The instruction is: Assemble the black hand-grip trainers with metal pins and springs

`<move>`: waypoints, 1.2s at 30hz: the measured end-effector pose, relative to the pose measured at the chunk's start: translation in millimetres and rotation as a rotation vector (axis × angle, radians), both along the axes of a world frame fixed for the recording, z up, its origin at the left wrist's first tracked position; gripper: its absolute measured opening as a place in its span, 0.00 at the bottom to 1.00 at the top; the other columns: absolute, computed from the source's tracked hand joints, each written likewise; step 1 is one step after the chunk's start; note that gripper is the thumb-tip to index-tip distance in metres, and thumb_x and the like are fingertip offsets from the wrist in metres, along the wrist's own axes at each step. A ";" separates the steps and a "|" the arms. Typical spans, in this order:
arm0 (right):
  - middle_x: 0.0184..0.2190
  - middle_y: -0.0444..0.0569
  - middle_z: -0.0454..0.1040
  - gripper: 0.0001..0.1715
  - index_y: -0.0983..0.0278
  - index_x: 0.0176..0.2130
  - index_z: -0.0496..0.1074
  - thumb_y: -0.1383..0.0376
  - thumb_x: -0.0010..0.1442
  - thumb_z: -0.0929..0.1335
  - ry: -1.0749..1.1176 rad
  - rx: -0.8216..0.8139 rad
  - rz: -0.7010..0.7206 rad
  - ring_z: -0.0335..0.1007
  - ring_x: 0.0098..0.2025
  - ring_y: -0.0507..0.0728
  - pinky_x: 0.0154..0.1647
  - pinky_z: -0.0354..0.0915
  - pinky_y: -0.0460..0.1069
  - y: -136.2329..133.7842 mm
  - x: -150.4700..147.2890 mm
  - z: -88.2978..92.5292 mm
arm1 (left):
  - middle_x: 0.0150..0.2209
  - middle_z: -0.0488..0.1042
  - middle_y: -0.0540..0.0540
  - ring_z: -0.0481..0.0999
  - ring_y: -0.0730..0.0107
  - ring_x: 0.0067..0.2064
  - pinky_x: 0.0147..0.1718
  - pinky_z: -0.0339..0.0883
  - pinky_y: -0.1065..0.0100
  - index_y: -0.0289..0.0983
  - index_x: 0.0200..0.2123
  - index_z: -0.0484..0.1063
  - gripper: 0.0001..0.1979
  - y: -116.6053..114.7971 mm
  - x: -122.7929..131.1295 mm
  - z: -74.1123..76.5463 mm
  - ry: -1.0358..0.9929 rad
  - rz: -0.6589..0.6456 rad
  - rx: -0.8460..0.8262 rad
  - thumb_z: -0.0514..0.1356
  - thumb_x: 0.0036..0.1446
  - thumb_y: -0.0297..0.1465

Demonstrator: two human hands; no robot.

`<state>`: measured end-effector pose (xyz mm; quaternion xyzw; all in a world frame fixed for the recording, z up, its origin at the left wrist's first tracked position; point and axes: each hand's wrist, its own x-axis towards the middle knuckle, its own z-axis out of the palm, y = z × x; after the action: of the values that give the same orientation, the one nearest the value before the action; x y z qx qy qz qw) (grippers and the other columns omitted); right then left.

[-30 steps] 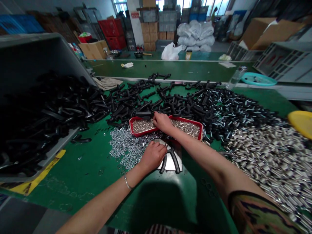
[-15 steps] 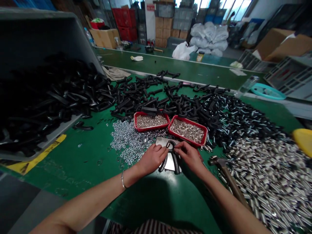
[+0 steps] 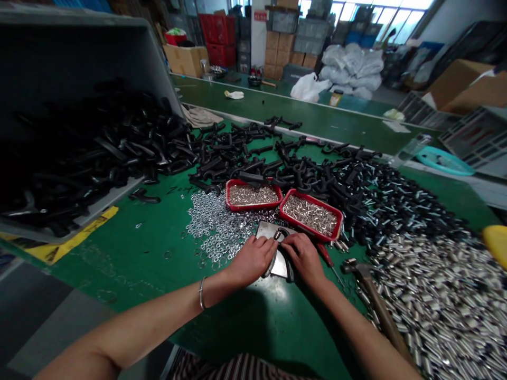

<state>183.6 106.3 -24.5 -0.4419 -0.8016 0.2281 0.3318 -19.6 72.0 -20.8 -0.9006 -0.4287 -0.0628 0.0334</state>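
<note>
My left hand (image 3: 255,257) is closed, thumb and fingers pinching the upper left of a black curved handle part (image 3: 291,273). A short shiny metal sleeve (image 3: 278,234) shows just above the left fingertips, at the top of the part. My right hand (image 3: 304,257) is bent over the part's right side, its fingertips closed on it close to the left ones. Beneath both hands lies a flat metal plate (image 3: 279,268) on the green table. The fingers hide the middle of the black part.
Beyond the hands stand two red trays of small metal pins (image 3: 253,207) (image 3: 336,232). Loose metal rings (image 3: 216,227) spread to the left. A red-handled screwdriver (image 3: 325,255), a hammer (image 3: 370,285) and a heap of metal sleeves (image 3: 439,295) lie right. Black handles spill from a grey crate (image 3: 156,68).
My right hand has come inward and down over the black part, covering more of it. The red-handled screwdriver shows more fully. The whole view has shifted slightly.
</note>
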 end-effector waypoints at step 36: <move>0.50 0.55 0.74 0.18 0.57 0.54 0.72 0.61 0.69 0.61 -0.350 -0.005 -0.129 0.70 0.51 0.64 0.53 0.68 0.61 -65.4 116.4 12.4 | 0.35 0.75 0.39 0.69 0.56 0.41 0.43 0.55 0.54 0.33 0.37 0.75 0.10 44.7 20.5 18.6 0.000 -0.293 0.053 0.53 0.66 0.25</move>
<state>299.9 40.9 -12.1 -0.5262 -0.8165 0.1278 0.2002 0.9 116.8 -2.2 -0.9524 -0.2908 -0.0781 0.0476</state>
